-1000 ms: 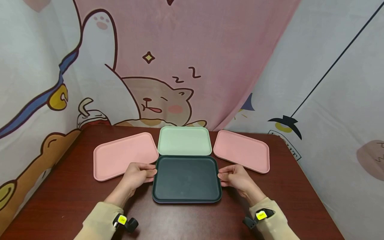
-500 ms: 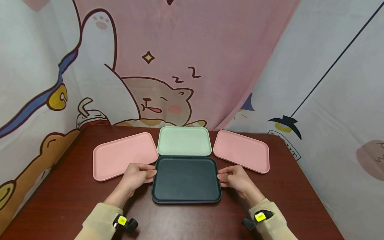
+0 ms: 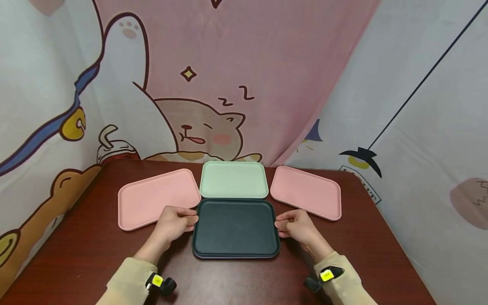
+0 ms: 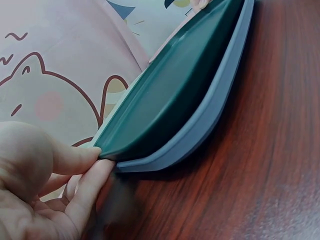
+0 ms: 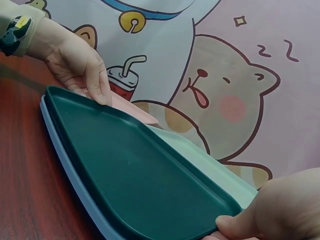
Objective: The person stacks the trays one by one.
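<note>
A dark green tray (image 3: pixel 235 228) lies at the middle of the table, on top of a blue-grey tray (image 4: pixel 200 122) whose rim shows below it. My left hand (image 3: pixel 172 223) pinches the left edge of the dark green tray, thumb on the rim and fingers below. At the opposite edge, my right hand (image 3: pixel 299 226) pinches the same tray, its thumb (image 5: pixel 232 225) on the rim. In the left wrist view, a narrow gap separates the dark green rim from the blue-grey one. The undersides of both trays are hidden.
Behind the stack lies a light green tray (image 3: pixel 234 179). A pink tray (image 3: pixel 158 198) sits angled at the left, and a second pink tray (image 3: pixel 306 192) at the right. All rest on a dark red-brown wooden table (image 3: pixel 228 284) against a printed curtain (image 3: pixel 282 63).
</note>
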`<move>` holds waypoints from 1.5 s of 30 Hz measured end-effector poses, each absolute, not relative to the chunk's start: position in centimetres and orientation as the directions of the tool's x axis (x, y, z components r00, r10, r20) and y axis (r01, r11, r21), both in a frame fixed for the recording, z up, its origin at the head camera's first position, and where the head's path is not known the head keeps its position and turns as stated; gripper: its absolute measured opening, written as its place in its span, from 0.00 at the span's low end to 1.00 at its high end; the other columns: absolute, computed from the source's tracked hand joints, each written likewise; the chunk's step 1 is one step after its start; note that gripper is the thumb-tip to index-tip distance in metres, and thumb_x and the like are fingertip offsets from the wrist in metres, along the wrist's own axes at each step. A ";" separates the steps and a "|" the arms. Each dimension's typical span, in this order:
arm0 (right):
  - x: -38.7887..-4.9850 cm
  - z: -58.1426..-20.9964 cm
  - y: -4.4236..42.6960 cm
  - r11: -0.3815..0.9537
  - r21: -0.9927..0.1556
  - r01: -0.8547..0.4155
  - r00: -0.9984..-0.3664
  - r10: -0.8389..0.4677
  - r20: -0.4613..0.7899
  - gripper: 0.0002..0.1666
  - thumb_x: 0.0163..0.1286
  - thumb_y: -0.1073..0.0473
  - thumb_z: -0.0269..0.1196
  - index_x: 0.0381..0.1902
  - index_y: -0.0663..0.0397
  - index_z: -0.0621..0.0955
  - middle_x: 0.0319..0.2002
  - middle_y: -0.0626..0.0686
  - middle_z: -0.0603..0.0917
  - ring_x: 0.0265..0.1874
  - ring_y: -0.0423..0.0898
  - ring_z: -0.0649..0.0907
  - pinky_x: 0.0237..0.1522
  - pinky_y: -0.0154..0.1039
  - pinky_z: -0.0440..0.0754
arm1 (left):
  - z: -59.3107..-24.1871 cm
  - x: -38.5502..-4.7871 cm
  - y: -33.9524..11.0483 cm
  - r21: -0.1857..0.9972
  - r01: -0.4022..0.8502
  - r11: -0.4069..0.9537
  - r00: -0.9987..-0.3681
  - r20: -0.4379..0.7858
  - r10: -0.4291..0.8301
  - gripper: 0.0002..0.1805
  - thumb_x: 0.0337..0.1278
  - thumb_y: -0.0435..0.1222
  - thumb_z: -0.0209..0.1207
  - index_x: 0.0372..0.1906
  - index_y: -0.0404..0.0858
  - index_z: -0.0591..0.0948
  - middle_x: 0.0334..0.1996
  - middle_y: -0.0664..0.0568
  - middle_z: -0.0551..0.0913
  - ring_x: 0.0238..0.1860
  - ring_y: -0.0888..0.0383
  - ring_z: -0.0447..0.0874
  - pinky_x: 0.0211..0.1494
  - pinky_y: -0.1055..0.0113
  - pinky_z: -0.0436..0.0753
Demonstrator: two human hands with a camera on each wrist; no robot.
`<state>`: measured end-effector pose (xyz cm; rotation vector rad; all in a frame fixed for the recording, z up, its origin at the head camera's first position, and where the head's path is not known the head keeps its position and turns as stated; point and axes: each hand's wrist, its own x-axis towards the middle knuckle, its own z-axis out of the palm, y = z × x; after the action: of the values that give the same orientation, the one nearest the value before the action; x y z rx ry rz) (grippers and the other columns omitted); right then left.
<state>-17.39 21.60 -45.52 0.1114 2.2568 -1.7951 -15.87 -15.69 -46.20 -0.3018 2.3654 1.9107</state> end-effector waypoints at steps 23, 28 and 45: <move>-17.2 -45.2 21.5 0.258 -0.940 0.223 -0.968 -0.059 -0.246 0.10 0.70 0.73 0.68 0.46 0.78 0.84 0.34 0.60 0.86 0.27 0.47 0.86 0.31 0.41 0.92 | -46.1 -15.7 -15.8 0.962 -0.188 0.199 -0.981 -0.174 -0.086 0.09 0.65 0.24 0.66 0.47 0.22 0.87 0.40 0.40 0.89 0.37 0.53 0.90 0.40 0.61 0.93; -17.4 -44.6 22.2 0.239 -0.947 0.217 -0.971 -0.051 -0.235 0.09 0.72 0.73 0.65 0.46 0.79 0.84 0.37 0.62 0.87 0.29 0.49 0.87 0.33 0.43 0.93 | -45.5 -15.9 -16.4 0.968 -0.163 0.189 -0.984 -0.147 -0.096 0.11 0.68 0.25 0.65 0.51 0.22 0.87 0.41 0.37 0.90 0.40 0.52 0.90 0.43 0.60 0.92; -23.4 -41.0 24.7 0.121 -0.963 0.241 -0.946 -0.194 -0.261 0.26 0.79 0.69 0.61 0.67 0.84 0.71 0.52 0.69 0.85 0.45 0.51 0.90 0.53 0.47 0.89 | -42.2 -21.5 -17.9 0.956 -0.230 0.181 -0.973 -0.220 -0.072 0.26 0.72 0.40 0.67 0.66 0.29 0.81 0.54 0.38 0.87 0.49 0.52 0.90 0.54 0.61 0.89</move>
<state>-23.36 24.65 -41.00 0.0466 2.0820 -1.8893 -21.48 -17.91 -42.24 -0.2974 2.3150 1.9112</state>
